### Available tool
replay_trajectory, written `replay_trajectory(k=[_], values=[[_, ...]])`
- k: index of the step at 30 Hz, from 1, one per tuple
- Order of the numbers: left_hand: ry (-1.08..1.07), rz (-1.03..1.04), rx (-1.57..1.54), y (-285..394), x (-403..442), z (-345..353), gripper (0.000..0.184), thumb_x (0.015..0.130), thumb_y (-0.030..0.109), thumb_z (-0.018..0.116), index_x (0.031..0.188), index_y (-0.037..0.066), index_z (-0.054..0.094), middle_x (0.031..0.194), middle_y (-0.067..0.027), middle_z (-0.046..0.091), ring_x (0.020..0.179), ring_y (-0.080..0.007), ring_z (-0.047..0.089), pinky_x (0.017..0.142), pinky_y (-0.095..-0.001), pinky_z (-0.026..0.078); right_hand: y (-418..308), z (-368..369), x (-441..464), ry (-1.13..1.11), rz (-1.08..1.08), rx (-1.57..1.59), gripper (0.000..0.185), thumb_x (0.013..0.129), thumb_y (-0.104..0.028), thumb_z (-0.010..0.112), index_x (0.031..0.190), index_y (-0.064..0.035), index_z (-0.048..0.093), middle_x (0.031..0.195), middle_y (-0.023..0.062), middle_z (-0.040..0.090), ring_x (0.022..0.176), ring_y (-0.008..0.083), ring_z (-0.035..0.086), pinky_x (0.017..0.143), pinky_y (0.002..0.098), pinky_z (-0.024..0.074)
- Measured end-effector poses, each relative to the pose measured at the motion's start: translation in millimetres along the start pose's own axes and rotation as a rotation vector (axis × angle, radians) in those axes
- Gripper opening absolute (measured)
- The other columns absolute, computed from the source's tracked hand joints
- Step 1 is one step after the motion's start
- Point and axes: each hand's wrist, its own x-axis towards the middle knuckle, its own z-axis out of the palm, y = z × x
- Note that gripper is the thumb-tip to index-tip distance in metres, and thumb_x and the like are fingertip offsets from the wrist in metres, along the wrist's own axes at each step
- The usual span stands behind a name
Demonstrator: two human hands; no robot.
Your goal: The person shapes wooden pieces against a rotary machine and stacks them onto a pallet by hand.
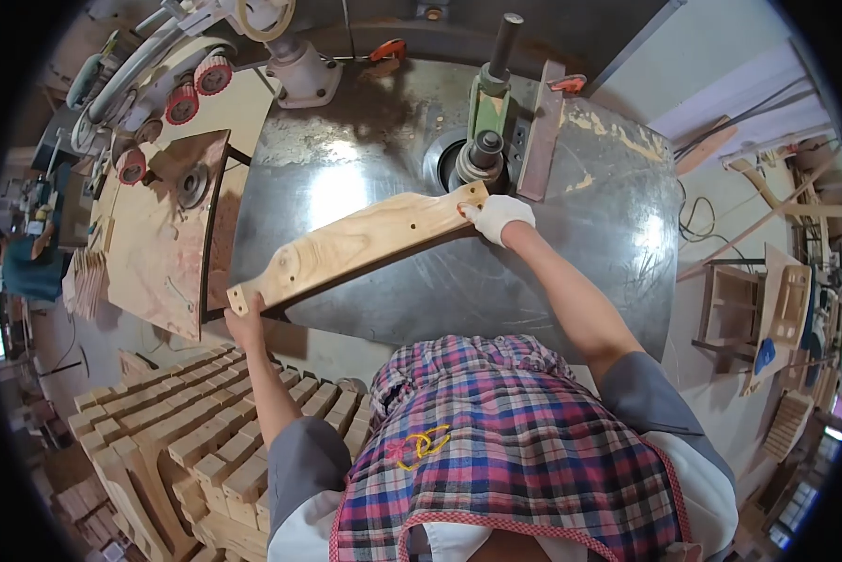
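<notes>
A shaped wooden board [355, 238] with a curved far edge and several dark holes lies at a slant over the metal machine table [398, 304]. My left hand [246, 324], bare, grips its left end near the table's front edge. At the right end, my right hand [502, 220] wears a white glove and is closed on the board, the fingers over its top. Just beyond that end stands a machine spindle [479, 161] in a round table opening. Whether the board touches the spindle's cutter cannot be made out.
A reddish-brown bar [541, 140] stands right of the spindle. At the back left is a feed unit with red rollers [182, 105], beside a wooden side board [163, 248]. Stacked wooden pieces [215, 436] rise at my left. A person [29, 267] is at far left.
</notes>
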Motion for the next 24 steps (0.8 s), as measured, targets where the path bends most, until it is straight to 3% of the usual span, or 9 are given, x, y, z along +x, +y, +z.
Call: replay_trajectory(k=[3,7,14,16,18,19,21,23,24], values=[[0.076,-0.066,-0.038,-36,-30,-14,0.063,0.068,0.046,0.076,0.101,-0.003,0.054,0.093,-0.0203,0.063,0.082,-0.0349,0.062,0.076,-0.0393,0.049,-6,6,-4,-0.004,-0.069,-0.033,0.069,0.086,-0.059,0.040,0.098,0.0031,0.067,0.099,0.0185,0.067,0.087,0.0367,0.063,0.078,0.0427,0.0473],[0.116,-0.070,-0.219,-62,-81,-28,0.062,0.068,0.044,0.076,0.100,-0.004,0.054,0.091,-0.0211,0.063,0.080,-0.0350,0.061,0.075,-0.0398,0.049,2,17,-23,-0.037,-0.175,-0.121,0.068,0.083,-0.060,0.042,0.103,0.0009,0.066,0.103,0.0168,0.067,0.089,0.0366,0.063,0.080,0.0421,0.0473],[0.125,-0.267,-0.265,-71,-196,-28,0.062,0.067,0.038,0.076,0.104,-0.004,0.050,0.092,-0.0198,0.061,0.082,-0.0323,0.060,0.075,-0.0398,0.048,87,33,-81,-0.185,-0.200,-0.201,0.070,0.083,-0.063,0.039,0.108,-0.0027,0.065,0.105,0.0172,0.067,0.094,0.0374,0.062,0.080,0.0424,0.0477],[0.113,-0.277,-0.359,-51,-236,-31,0.058,0.068,0.034,0.076,0.103,-0.002,0.049,0.093,-0.0188,0.060,0.081,-0.0309,0.058,0.074,-0.0390,0.048,112,27,-109,-0.212,-0.154,-0.180,0.068,0.081,-0.062,0.047,0.096,0.0024,0.064,0.069,0.0148,0.064,0.051,0.0296,0.058,0.052,0.0370,0.0461],[0.145,-0.283,-0.436,-40,-275,-26,0.054,0.069,0.030,0.076,0.102,-0.002,0.048,0.092,-0.0176,0.059,0.080,-0.0298,0.058,0.075,-0.0381,0.047,135,22,-136,-0.340,-0.014,-0.134,0.068,0.083,-0.061,0.044,0.098,0.0024,0.065,0.080,0.0150,0.067,0.054,0.0301,0.061,0.055,0.0366,0.0474],[0.121,-0.315,-0.436,-42,-291,-19,0.058,0.070,0.029,0.076,0.110,-0.002,0.047,0.095,-0.0173,0.058,0.083,-0.0285,0.057,0.076,-0.0367,0.047,153,25,-144,-0.329,-0.003,-0.092,0.067,0.084,-0.061,0.047,0.090,0.0032,0.065,0.066,0.0119,0.062,0.040,0.0248,0.053,0.045,0.0338,0.0427],[0.286,-0.320,-0.643,-50,-327,13,0.064,0.070,0.028,0.077,0.116,-0.002,0.044,0.098,-0.0172,0.056,0.089,-0.0290,0.057,0.078,-0.0369,0.048,189,33,-153,-0.328,0.042,-0.057,0.066,0.083,-0.060,0.048,0.083,0.0040,0.065,0.059,0.0113,0.059,0.041,0.0250,0.054,0.044,0.0332,0.0426],[0.461,-0.471,-0.950,-62,-356,66,0.066,0.072,0.023,0.078,0.121,-0.001,0.041,0.105,-0.0190,0.055,0.097,-0.0304,0.056,0.080,-0.0361,0.050,217,35,-163,-0.315,0.049,-0.053,0.067,0.083,-0.061,0.049,0.078,0.0045,0.064,0.056,0.0110,0.057,0.040,0.0249,0.053,0.043,0.0333,0.0425],[0.355,-0.588,-1.235,-31,-380,59,0.054,0.081,0.018,0.072,0.120,-0.004,0.042,0.106,-0.0201,0.055,0.093,-0.0273,0.059,0.081,-0.0341,0.052,233,39,-164,-0.303,0.013,-0.062,0.067,0.083,-0.061,0.049,0.078,0.0045,0.064,0.056,0.0110,0.057,0.040,0.0249,0.053,0.043,0.0333,0.0425]])
